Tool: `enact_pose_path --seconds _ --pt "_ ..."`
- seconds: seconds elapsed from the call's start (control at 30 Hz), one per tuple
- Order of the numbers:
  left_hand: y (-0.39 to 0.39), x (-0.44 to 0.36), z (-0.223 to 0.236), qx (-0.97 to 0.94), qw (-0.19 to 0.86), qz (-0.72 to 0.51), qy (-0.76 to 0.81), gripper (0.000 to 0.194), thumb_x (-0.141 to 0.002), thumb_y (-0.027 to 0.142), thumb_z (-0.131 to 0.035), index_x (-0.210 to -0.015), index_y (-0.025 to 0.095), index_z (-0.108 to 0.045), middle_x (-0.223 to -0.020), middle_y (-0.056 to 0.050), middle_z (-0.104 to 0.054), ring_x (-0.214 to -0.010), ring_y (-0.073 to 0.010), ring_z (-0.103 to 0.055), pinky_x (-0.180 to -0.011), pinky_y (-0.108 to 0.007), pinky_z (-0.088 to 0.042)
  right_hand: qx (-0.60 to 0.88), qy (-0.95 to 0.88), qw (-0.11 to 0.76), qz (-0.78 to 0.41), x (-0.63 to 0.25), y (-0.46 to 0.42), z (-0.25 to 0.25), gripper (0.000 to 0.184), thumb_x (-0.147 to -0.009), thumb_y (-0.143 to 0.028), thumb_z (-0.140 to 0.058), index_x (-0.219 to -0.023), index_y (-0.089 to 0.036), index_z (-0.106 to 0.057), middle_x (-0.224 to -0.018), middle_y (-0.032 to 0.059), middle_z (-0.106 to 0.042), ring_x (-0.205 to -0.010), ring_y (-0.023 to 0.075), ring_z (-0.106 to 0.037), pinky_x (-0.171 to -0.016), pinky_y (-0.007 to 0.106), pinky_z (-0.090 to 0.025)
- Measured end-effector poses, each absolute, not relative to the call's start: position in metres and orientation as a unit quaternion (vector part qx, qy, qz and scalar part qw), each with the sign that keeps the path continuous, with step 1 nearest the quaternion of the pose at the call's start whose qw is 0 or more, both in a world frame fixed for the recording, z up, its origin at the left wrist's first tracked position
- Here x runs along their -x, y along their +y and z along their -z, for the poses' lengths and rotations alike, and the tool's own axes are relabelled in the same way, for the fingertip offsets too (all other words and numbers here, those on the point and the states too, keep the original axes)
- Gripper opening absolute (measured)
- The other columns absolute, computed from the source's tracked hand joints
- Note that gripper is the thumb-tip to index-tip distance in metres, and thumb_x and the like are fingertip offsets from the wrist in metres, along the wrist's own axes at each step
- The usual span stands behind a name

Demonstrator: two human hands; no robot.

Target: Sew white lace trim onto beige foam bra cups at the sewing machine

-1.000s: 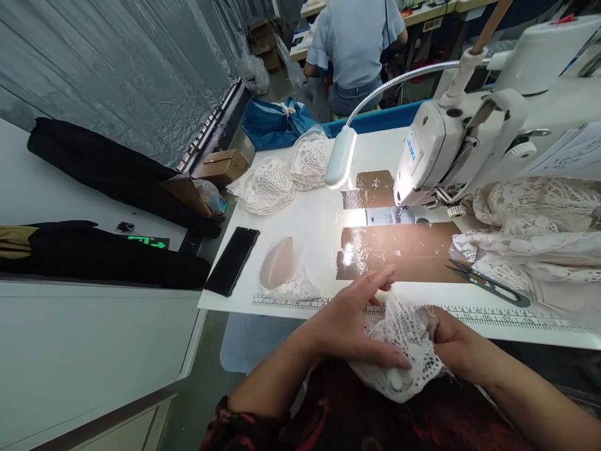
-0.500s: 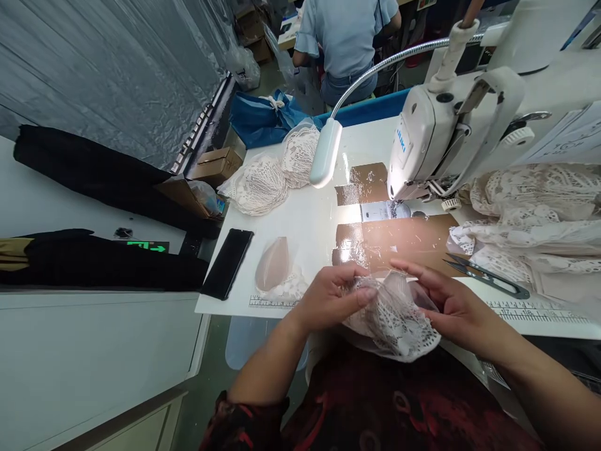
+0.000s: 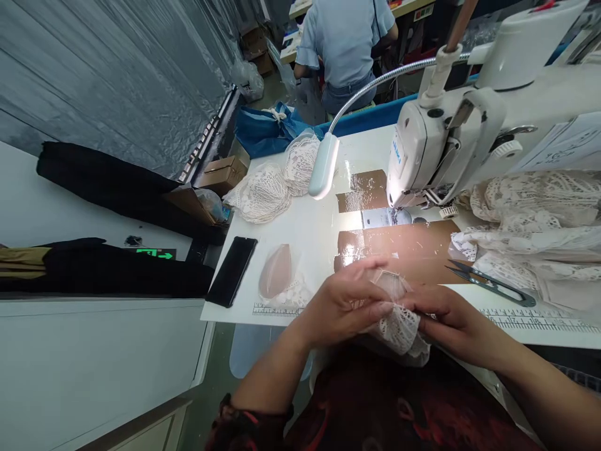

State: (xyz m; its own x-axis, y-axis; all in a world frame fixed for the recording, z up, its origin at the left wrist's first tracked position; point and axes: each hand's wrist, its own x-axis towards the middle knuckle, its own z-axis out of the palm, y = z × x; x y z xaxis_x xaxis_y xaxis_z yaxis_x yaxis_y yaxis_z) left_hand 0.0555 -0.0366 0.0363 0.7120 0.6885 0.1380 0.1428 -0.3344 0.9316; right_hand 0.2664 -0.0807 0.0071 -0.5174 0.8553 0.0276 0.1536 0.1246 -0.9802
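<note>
A piece of white lace fabric (image 3: 399, 329) with sheer mesh is bunched between my two hands, just over the front edge of the table. My left hand (image 3: 345, 307) pinches it from the left, thumb on top. From the right, my right hand (image 3: 446, 319) grips the lace between thumb and fingers, its fingertips close to my left thumb. Part of the lace is hidden under the fingers. Left of my hands lies a beige bra cup (image 3: 276, 272) with lace and mesh around it. Thread snips (image 3: 491, 284) rest to the right of my right hand.
A sewing machine (image 3: 417, 150) stands at the back right, with a bendable lamp (image 3: 323, 166) beside it. Lace cups (image 3: 265, 191) lie at the back left, a black phone (image 3: 231, 271) at the left edge. Lace fabric (image 3: 539, 200) is heaped right. A person (image 3: 347, 44) sits beyond.
My hands have come closer together, and the lace between them is more bunched and folded. My right hand has moved left. The whole view has shifted slightly.
</note>
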Motion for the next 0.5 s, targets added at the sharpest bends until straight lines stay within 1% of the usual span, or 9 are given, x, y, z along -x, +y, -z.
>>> enact_pose_path --seconds 0.03,0.07,0.1,0.13,0.2,0.27,0.33,0.43,0.5 --pt "-0.035 -0.058 -0.030 -0.761 0.522 -0.270 0.275 0.017 -0.089 0.028 -0.061 -0.085 0.016 -0.072 -0.101 -0.010 -0.067 -0.093 -0.0192 -0.063 -0.084 -0.031 -0.050 0.363 -0.675 0.319 -0.557 -0.267 -0.080 -0.007 0.030 -0.096 -0.036 -0.046 -0.088 -0.022 -0.071 -0.086 0.0041 -0.068 -0.080 0.0177 -0.061 -0.072 0.028 -0.048" --pt "-0.033 -0.060 -0.023 -0.752 0.527 -0.277 0.283 0.019 -0.089 0.029 -0.061 -0.082 0.014 -0.071 -0.086 -0.007 -0.066 -0.080 -0.0160 -0.063 -0.075 -0.028 -0.050 0.359 -0.672 0.312 -0.568 -0.268 -0.080 -0.007 0.031 -0.096 -0.037 -0.045 -0.086 -0.021 -0.070 -0.085 0.0038 -0.067 -0.080 0.0177 -0.061 -0.074 0.028 -0.048" --pt "-0.032 -0.062 -0.016 -0.747 0.520 -0.291 0.295 0.020 -0.089 0.029 -0.061 -0.078 0.014 -0.070 -0.075 -0.005 -0.064 -0.071 -0.0136 -0.060 -0.068 -0.026 -0.049 0.356 -0.667 0.300 -0.582 -0.270 -0.080 -0.006 0.032 -0.097 -0.038 -0.044 -0.085 -0.020 -0.068 -0.084 0.0034 -0.066 -0.080 0.0179 -0.060 -0.077 0.029 -0.047" --pt "-0.031 -0.063 -0.011 -0.742 0.504 -0.311 0.313 0.021 -0.088 0.029 -0.062 -0.076 0.013 -0.068 -0.070 -0.003 -0.062 -0.066 -0.0121 -0.057 -0.064 -0.024 -0.047 0.350 -0.663 0.287 -0.597 -0.273 -0.080 -0.005 0.033 -0.097 -0.039 -0.043 -0.086 -0.020 -0.067 -0.084 0.0032 -0.066 -0.081 0.0186 -0.060 -0.080 0.031 -0.047" --pt "-0.031 -0.063 -0.005 -0.730 0.471 -0.348 0.353 0.019 -0.086 0.028 -0.065 -0.074 0.013 -0.067 -0.068 -0.002 -0.062 -0.063 -0.0109 -0.055 -0.062 -0.023 -0.044 0.336 -0.651 0.270 -0.624 -0.280 -0.080 -0.003 0.037 -0.096 -0.045 -0.042 -0.087 -0.019 -0.067 -0.085 0.0036 -0.066 -0.082 0.0206 -0.061 -0.082 0.033 -0.047" --pt "-0.031 -0.063 -0.003 -0.718 0.462 -0.365 0.372 0.019 -0.084 0.029 -0.068 -0.073 0.014 -0.066 -0.068 -0.002 -0.063 -0.063 -0.0106 -0.055 -0.060 -0.022 -0.044 0.329 -0.642 0.275 -0.635 -0.284 -0.079 -0.002 0.043 -0.092 -0.054 -0.044 -0.084 -0.018 -0.067 -0.084 0.0042 -0.065 -0.079 0.0215 -0.060 -0.078 0.033 -0.047" --pt "-0.032 -0.064 -0.005 -0.715 0.471 -0.363 0.368 0.019 -0.083 0.030 -0.069 -0.073 0.014 -0.066 -0.068 -0.001 -0.063 -0.062 -0.0102 -0.055 -0.060 -0.022 -0.043 0.352 -0.635 0.286 -0.625 -0.285 -0.077 -0.002 0.043 -0.086 -0.058 -0.051 -0.083 -0.018 -0.066 -0.084 0.0040 -0.065 -0.076 0.0213 -0.059 -0.073 0.032 -0.046" --pt "-0.032 -0.070 -0.006 -0.719 0.486 -0.348 0.356 0.018 -0.081 0.030 -0.070 -0.073 0.015 -0.064 -0.067 0.000 -0.061 -0.061 -0.0094 -0.052 -0.061 -0.022 -0.042 0.429 -0.607 0.291 -0.602 -0.277 -0.073 0.000 0.034 -0.082 -0.054 -0.061 -0.086 -0.020 -0.065 -0.084 0.0018 -0.063 -0.078 0.0195 -0.057 -0.071 0.029 -0.044" --pt "-0.030 -0.075 -0.005 -0.704 0.500 -0.348 0.364 0.021 -0.079 0.032 -0.071 -0.072 0.015 -0.061 -0.065 0.001 -0.057 -0.060 -0.0088 -0.048 -0.060 -0.022 -0.042 0.460 -0.583 0.304 -0.596 -0.271 -0.072 0.003 0.031 -0.084 -0.050 -0.061 -0.080 -0.020 -0.064 -0.075 -0.0003 -0.058 -0.072 0.0160 -0.053 -0.065 0.026 -0.042"
